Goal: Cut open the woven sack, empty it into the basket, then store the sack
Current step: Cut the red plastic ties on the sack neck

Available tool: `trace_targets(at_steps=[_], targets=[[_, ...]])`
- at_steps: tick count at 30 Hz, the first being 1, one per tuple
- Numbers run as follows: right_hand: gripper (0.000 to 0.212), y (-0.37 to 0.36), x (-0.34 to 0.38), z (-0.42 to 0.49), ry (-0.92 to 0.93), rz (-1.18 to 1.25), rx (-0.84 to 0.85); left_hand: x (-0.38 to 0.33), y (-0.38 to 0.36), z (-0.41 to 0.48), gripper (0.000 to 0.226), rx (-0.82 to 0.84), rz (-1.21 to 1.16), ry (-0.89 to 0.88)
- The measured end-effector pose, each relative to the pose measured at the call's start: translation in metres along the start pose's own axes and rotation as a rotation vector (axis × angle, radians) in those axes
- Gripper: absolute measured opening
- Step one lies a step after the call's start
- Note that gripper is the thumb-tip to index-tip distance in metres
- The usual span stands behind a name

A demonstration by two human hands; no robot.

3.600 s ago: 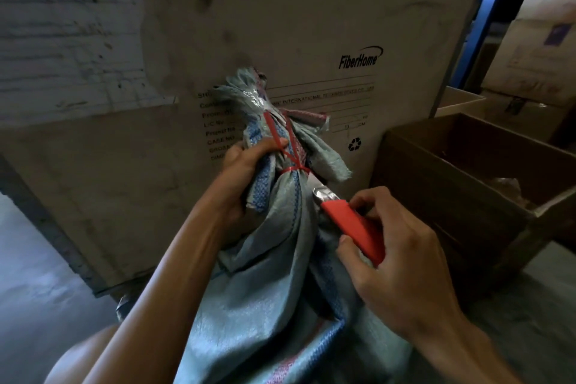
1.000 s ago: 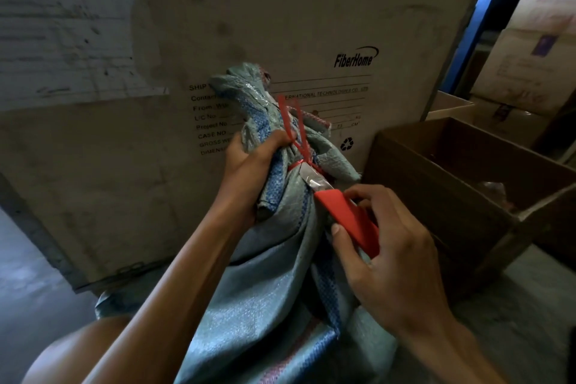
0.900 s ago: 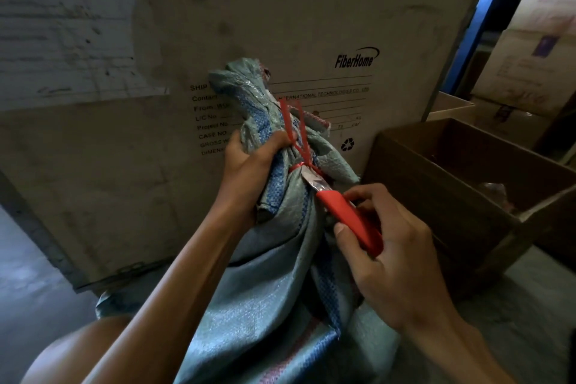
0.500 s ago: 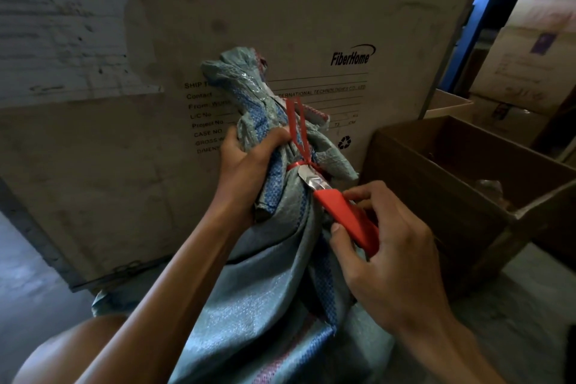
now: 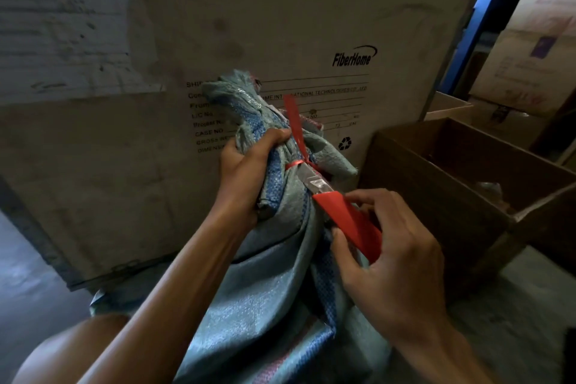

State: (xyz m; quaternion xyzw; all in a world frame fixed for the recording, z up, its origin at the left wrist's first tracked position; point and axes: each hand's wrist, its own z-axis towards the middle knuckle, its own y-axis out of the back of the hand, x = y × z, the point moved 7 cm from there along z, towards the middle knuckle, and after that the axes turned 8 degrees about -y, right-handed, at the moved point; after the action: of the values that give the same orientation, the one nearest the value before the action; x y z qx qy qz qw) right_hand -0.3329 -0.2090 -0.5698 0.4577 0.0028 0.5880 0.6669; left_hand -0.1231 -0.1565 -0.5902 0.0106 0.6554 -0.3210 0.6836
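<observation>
**Free room and obstacles around the tied sack neck**

The large carton [image 5: 280, 25] rises as a wall just behind the sack [image 5: 274, 274], closing the far side. The open wooden box [image 5: 436, 196] stands just beside the sack on the right. The left hand [image 5: 246, 171] fills the left of the neck; the right hand [image 5: 392, 252] and the red knife [image 5: 346, 218] fill its right. Bare floor [image 5: 21, 274] lies open at the lower left, and more at the lower right.
</observation>
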Motion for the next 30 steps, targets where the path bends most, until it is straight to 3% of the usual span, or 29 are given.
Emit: trace_targets(at_steps=[5,14,25,30], targets=[[0.038,-0.0014,-0.0024,0.0024,0.002,0.023,0.017,0.0017,-0.0005,0.0013,0.057,0.024,0.014,-0.028],[0.028,-0.0039,-0.0027,0.0027,-0.003,0.072,0.06,-0.0055,0.0012,-0.0015,0.049,0.015,0.041,-0.079],[0.041,-0.001,-0.0038,0.0015,-0.009,0.063,0.007,-0.003,-0.002,-0.0042,0.044,0.01,0.017,-0.069],[0.039,0.0028,-0.0034,-0.0003,0.008,0.058,-0.027,0.0041,-0.0021,-0.0046,0.068,-0.01,0.012,-0.008]])
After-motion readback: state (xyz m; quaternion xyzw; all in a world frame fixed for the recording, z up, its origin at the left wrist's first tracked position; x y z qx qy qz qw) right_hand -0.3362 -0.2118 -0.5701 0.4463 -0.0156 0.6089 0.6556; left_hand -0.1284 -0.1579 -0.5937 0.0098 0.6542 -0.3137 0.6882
